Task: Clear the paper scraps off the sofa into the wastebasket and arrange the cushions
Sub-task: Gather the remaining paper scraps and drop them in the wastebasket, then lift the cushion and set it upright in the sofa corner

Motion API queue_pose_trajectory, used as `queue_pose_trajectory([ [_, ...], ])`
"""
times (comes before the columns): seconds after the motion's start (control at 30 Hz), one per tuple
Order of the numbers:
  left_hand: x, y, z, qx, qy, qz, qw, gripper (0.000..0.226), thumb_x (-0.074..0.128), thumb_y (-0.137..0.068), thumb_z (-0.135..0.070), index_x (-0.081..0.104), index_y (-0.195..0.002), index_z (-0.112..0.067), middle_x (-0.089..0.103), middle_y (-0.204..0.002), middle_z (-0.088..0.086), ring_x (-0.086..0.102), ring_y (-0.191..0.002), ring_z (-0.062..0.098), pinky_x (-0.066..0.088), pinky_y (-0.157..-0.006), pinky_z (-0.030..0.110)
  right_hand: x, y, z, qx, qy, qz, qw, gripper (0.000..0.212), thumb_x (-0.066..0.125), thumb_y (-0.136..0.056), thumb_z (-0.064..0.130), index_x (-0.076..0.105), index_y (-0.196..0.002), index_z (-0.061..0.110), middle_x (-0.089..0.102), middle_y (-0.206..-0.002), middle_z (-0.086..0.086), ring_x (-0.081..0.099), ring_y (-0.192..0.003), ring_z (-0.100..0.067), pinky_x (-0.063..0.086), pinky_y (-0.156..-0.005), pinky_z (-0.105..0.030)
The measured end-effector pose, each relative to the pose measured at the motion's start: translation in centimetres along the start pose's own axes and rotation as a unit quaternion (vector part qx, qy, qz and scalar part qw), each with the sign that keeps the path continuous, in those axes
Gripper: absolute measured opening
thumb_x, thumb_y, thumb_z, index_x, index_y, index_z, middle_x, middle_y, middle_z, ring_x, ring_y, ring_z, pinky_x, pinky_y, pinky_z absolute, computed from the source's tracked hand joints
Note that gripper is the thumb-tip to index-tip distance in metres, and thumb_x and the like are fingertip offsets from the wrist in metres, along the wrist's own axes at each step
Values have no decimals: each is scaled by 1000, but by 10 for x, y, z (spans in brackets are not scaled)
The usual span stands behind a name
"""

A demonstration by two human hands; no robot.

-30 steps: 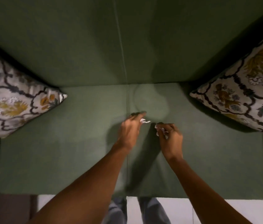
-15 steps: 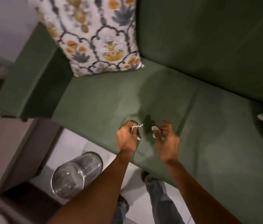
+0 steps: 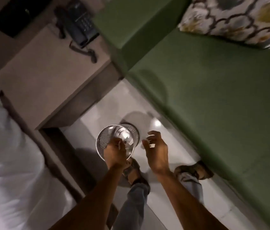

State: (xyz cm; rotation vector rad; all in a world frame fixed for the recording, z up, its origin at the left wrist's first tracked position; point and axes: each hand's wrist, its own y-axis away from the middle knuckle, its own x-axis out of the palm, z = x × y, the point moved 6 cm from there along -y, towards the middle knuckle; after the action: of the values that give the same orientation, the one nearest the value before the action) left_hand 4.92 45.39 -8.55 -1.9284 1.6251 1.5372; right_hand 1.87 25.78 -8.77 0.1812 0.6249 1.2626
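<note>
Fingers of the left hand (image 3: 115, 154) curl together directly over the wastebasket (image 3: 105, 140) mouth at lower centre, any scrap there hidden, while the right hand (image 3: 156, 151), fingers loosely apart, hovers just right of its rim.

I can read no words, brands or numbers anywhere here. The telephone (image 3: 79, 24) on the tabletop (image 3: 36, 77) shows a keypad, but its keys are too blurred for me to make out any digits. The cushion (image 3: 230, 19) on the sofa (image 3: 214, 97) carries only a pattern, no lettering.
</note>
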Motion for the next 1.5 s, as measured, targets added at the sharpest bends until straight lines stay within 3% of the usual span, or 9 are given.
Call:
queue_pose_trajectory([
  [0.17,-8,-35,67,-39,-30,11,999,13,66,-97,-12,77,-103,-10,79,-100,21,72,-96,47,53,-79,44,88,3,-20,0,37,51,998,32,73,-101,20,58,-128,12,74,-111,-5,74,-97,-26,66,-84,-47],
  [0.3,-4,-51,88,-27,-11,38,999,31,59,-100,-7,69,-130,-11,74,-122,24,68,-111,48,55,-93,49,123,2,-26,-59,76,88,991,47,77,-100,17,59,-142,8,66,-132,0,64,-117,-10,56,-102,-17],
  [0.43,1,-59,94,5,-34,87,996,47,51,-102,-6,56,-148,-17,65,-136,25,62,-120,49,52,-99,53,135,5,-34,-17,83,118,989,61,75,-94,-1,55,-150,12,63,-148,-8,62,-133,-17,54,-115,-31],
  [0.7,-12,-50,67,58,-66,106,990,45,51,-108,-21,51,-153,-14,56,-150,16,47,-140,37,47,-112,51,112,10,-11,2,92,103,990,49,67,-101,3,57,-148,10,66,-143,-13,68,-129,-31,61,-107,-48],
  [0.9,-22,-35,15,149,-106,89,979,45,42,-111,-28,48,-154,-13,48,-159,13,39,-148,34,32,-123,47,66,-3,24,-29,72,63,995,44,66,-106,23,57,-149,17,66,-140,1,65,-120,-14,61,-104,-42],
  [1.1,-24,-9,-55,163,-101,71,979,53,40,-112,-37,39,-159,-14,37,-166,13,30,-154,33,26,-127,51,1,-22,52,-44,78,37,995,48,67,-106,33,56,-151,20,63,-150,1,65,-131,-19,57,-110,-48],
  [1.23,-8,16,-118,154,-92,66,982,65,34,-108,-55,30,-163,-20,29,-171,7,23,-158,29,23,-129,53,-65,-39,70,-39,84,7,996,50,66,-105,44,57,-150,24,66,-147,0,65,-128,-15,55,-112,-36],
  [1.37,20,34,-194,147,-44,48,987,67,36,-107,-58,34,-161,-18,35,-168,10,29,-155,31,27,-127,51,-144,-65,86,-68,115,-28,991,46,69,-105,31,62,-147,14,68,-146,-5,61,-131,-13,29,-109,3],
  [1.5,53,48,-271,158,8,48,986,69,37,-107,-61,35,-159,-16,39,-165,11,35,-151,31,30,-124,47,-218,-91,98,-43,90,-69,993,54,72,-103,33,58,-150,9,64,-150,-12,62,-138,-29,50,-117,-40],
])
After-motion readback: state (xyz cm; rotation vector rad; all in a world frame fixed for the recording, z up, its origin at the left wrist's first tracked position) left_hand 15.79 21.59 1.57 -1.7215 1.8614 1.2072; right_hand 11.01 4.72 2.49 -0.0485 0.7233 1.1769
